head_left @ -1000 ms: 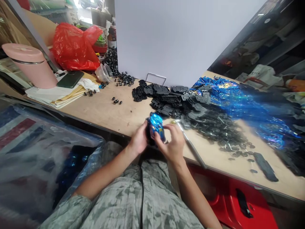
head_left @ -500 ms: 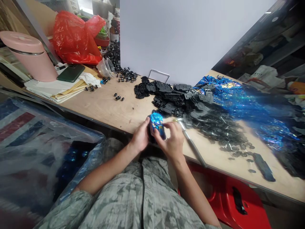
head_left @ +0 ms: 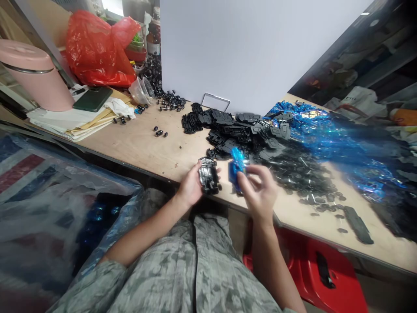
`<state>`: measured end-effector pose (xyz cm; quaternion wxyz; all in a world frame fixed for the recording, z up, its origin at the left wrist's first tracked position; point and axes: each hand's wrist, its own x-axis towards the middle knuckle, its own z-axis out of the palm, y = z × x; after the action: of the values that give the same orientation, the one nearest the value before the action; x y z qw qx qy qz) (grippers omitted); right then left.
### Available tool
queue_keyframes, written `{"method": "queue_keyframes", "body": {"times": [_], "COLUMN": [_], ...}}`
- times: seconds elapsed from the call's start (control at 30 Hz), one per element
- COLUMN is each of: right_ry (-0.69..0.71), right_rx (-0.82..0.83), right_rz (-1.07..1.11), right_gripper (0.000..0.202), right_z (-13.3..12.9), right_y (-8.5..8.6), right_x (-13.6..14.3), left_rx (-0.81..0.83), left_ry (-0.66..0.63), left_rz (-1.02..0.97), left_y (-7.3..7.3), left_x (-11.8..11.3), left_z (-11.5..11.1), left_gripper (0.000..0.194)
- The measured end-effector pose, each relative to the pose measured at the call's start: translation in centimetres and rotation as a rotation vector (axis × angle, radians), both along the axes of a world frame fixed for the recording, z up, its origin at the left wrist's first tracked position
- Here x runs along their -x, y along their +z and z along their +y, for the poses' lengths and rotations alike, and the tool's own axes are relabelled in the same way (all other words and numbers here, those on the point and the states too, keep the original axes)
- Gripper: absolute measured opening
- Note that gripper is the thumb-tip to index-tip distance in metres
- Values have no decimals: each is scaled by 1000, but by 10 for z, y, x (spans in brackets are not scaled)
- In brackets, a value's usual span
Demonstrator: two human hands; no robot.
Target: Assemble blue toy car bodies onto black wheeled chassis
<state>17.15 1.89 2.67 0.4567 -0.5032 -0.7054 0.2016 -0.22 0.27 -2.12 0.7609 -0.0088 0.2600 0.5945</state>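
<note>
My left hand (head_left: 191, 184) is closed around a black toy car chassis (head_left: 209, 175), with dark wheels along its right side. To the right, my right hand (head_left: 260, 189) pinches a shiny blue toy car body (head_left: 237, 169) between thumb and fingers. The body is tilted and apart from the chassis. Both parts are above the table's front edge. Just beyond the hands lies a heap of black chassis plates (head_left: 228, 126). A pile of dark wheels on axles (head_left: 302, 174) spreads to the right of my right hand.
More blue car bodies (head_left: 302, 115) lie at the far right. A white board (head_left: 228, 52) stands behind the heap. At the left are a pink tumbler (head_left: 37, 78), a phone (head_left: 93, 99) on papers and a red bag (head_left: 97, 52). A red stool (head_left: 335, 278) stands below the table.
The blue car body has come off the chassis and moved right in my right hand. My left hand keeps the chassis, whose inside now shows. The silver rod is out of sight.
</note>
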Motion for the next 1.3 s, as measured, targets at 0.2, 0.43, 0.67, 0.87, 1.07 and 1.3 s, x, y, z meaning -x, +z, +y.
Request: {"method": "queue_keyframes", "body": {"times": [0.2,0.43,0.67,0.87,1.07,1.3], "right_ry": [96,114,110,96,80,84], "right_rx": [-218,-310,-326,-330,-298,-237], "right_rz": [-236,-380,-418,-408,-405,-403], "right_gripper": [21,18,18,17,17,25], "right_z": [-8,-8,-5,-3,0,6], "right_y": [-9,-13,-18,-21,-26,-30], "right_x": [20,33,37,41,44,45], "left_rx": [40,13,-95,-103,-82,-56], "left_ry": [89,158,138,123,128,101], "left_rz": [35,54,41,40,71,43], "left_y": [8,11,5,1,0,-1], "left_x": [-6,-8,-9,-9,-9,-5], "left_z": [0,-1,-3,-3,-2,1], "left_gripper": [36,37,42,44,43,42]}}
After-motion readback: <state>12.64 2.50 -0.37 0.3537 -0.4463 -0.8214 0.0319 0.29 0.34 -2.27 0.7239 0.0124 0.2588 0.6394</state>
